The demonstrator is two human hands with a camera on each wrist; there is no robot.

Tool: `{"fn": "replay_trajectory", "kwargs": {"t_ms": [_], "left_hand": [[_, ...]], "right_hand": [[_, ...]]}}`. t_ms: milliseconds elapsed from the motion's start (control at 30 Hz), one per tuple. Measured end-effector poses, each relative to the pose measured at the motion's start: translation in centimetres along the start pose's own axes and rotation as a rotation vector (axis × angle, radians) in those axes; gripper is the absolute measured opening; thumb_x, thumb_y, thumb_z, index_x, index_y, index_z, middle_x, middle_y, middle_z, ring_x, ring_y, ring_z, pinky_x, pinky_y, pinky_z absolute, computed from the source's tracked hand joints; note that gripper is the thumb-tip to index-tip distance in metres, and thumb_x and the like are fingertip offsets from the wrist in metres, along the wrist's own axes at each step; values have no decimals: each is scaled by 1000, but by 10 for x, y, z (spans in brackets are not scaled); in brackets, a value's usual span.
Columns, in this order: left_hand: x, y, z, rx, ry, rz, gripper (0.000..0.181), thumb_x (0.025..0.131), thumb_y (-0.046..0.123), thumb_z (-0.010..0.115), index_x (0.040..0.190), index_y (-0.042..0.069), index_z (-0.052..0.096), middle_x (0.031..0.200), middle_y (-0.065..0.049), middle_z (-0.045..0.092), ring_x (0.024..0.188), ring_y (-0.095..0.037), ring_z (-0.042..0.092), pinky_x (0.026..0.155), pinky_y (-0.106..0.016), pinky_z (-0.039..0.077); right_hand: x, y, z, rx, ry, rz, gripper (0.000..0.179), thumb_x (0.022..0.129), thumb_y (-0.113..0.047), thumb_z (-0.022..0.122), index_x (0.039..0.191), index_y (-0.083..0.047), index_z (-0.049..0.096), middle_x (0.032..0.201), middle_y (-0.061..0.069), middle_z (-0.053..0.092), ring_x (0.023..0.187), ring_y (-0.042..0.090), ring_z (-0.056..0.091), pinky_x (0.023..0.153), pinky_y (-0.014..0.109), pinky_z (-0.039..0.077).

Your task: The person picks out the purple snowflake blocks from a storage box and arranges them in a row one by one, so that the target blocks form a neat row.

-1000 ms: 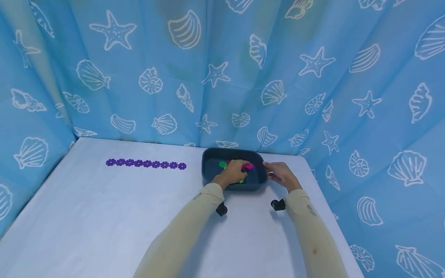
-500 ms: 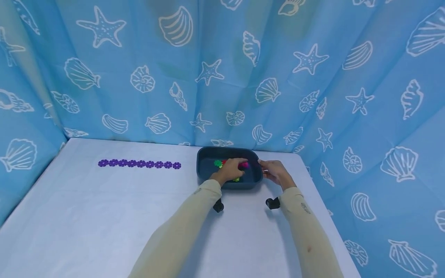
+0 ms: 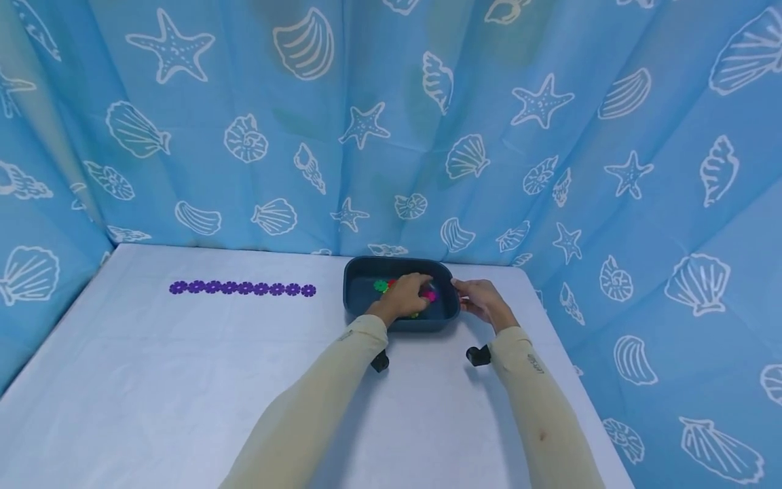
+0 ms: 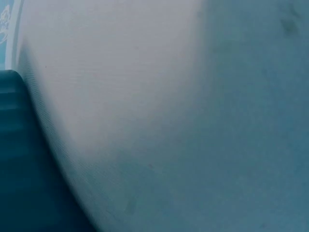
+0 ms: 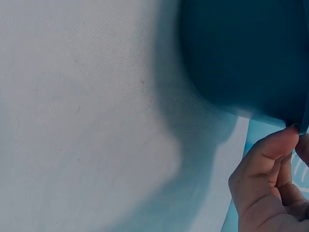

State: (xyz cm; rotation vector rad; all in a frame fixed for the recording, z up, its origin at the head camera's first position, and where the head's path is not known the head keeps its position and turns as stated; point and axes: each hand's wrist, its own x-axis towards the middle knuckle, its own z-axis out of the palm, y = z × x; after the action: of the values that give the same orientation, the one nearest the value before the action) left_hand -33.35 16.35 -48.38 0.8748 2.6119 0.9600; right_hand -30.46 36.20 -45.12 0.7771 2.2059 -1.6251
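Note:
A dark blue plastic bin [image 3: 366, 309] stands near the table's far edge, with several flower-shaped plastic discs inside. Green [image 3: 381, 286] and pink [image 3: 430, 297] discs show; others lie partly under my left hand [image 3: 400, 297]. That hand reaches over the near rim into the bin, its thumb and forefinger apart beside the pink disc. My right hand [image 3: 484, 299] pinches the bin's right rim between thumb and fingers, also visible in the right wrist view, where the hand [image 5: 270, 188] grips the rim's edge. Only the bin's outer wall [image 4: 29, 164] appears in the left wrist view.
Left of the bin, several purple flower-shaped discs [image 3: 245, 288] lie in a straight row on the white tablecloth [image 3: 153, 380]. A blue seashell-print curtain [image 3: 379, 136] hangs directly behind the table and along both sides. Black wrist camera mounts [image 3: 478, 356] project beneath the sleeves.
The head view has shifted slightly, so everything sits further left in it. My left fingers have moved a little among the discs inside the bin. The right hand stays on the rim.

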Motion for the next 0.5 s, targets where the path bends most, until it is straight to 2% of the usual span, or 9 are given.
{"fn": "replay_trajectory", "kwargs": {"t_ms": [67,267,333,500], "left_hand": [[1,0,-1,29,-2,17,54,89,20,65,141,10,51,126,-4,59,113,-19,53,103,-38,44],[2,-4,4,140,-142,100,59,93,23,65,147,13,43,149,-7,44,137,-21,39,113,-37,32],[2,-4,5,148,-136,106,58,93,23,65,146,12,45,148,-7,46,134,-21,43,112,-36,34],[1,0,3,128,-64,40,51,90,21,71,137,10,53,130,-5,59,116,-18,54,104,-33,43]], "right_hand": [[0,0,0,3,2,-1,55,98,-37,57,137,1,48,119,14,54,88,19,56,72,22,53],[1,1,1,14,-7,2,54,98,-35,58,137,1,48,116,14,54,85,18,56,70,22,53],[1,1,1,18,-7,4,53,98,-34,58,136,1,49,115,13,54,84,17,56,70,22,53],[0,1,1,17,5,3,52,98,-37,58,134,0,52,114,13,55,85,18,56,73,23,53]]}}
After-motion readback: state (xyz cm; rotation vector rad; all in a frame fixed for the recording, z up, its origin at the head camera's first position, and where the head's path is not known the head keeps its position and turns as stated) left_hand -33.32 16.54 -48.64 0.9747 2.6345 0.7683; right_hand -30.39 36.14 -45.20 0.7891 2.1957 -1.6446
